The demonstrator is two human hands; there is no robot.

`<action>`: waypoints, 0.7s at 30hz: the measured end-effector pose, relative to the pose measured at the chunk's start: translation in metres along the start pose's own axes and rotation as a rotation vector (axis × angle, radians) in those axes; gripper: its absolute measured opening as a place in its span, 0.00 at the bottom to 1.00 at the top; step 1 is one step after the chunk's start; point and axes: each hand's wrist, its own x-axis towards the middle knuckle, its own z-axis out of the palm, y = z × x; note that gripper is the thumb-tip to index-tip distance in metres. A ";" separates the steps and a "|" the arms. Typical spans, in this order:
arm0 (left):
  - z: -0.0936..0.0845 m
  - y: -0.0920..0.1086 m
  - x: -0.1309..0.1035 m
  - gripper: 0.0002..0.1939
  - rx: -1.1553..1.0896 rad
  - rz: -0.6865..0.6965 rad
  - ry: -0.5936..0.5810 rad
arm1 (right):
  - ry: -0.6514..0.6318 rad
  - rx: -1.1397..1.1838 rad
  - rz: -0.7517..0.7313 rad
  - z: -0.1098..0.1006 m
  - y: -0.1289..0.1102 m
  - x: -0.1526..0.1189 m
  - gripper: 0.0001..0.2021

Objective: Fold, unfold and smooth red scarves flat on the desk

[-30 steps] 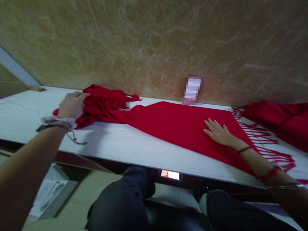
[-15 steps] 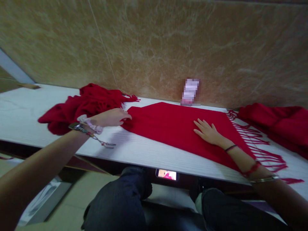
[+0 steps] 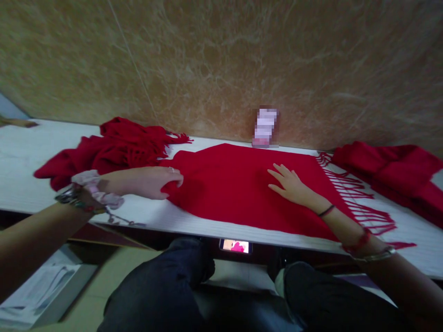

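A red fringed scarf (image 3: 224,184) lies spread across the white table, its fringe pointing right. My left hand (image 3: 155,180) grips the scarf's left end, with red cloth showing between thumb and curled fingers. Toward the other end, my right hand (image 3: 289,184) rests on the cloth with its fingers spread, holding nothing. Behind my left wrist, a second red scarf (image 3: 114,143) is heaped loosely, partly covered by the forearm. A folded red cloth (image 3: 391,170) sits at the far right, just past the fringe.
A tan marbled wall (image 3: 207,69) borders the back of the white table (image 3: 20,152). Against it leans a blurred-out pinkish object (image 3: 266,127). Below the front edge a lit phone (image 3: 236,246) shows between my knees. A grey box of papers (image 3: 44,286) stands low at left.
My left hand has closed on the scarf's left end and drawn it toward me, so the near edge now bows outward. The right hand stays flat on the cloth. The view has shifted slightly.
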 end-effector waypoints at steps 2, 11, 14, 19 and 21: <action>-0.005 0.016 0.013 0.15 -0.061 0.190 -0.135 | 0.003 0.058 -0.116 -0.010 -0.012 -0.010 0.27; 0.051 0.066 0.069 0.28 -0.045 -0.013 0.173 | -0.107 0.015 -0.150 0.005 -0.026 -0.043 0.29; 0.068 0.067 0.072 0.29 -0.036 -0.067 0.125 | -0.106 0.013 -0.160 0.008 -0.019 -0.045 0.30; 0.060 0.064 0.073 0.31 -0.034 -0.111 0.030 | -0.082 0.021 0.012 -0.001 0.005 -0.051 0.32; 0.050 0.070 0.081 0.31 -0.024 -0.104 0.071 | -0.057 0.001 0.105 -0.001 0.015 -0.053 0.32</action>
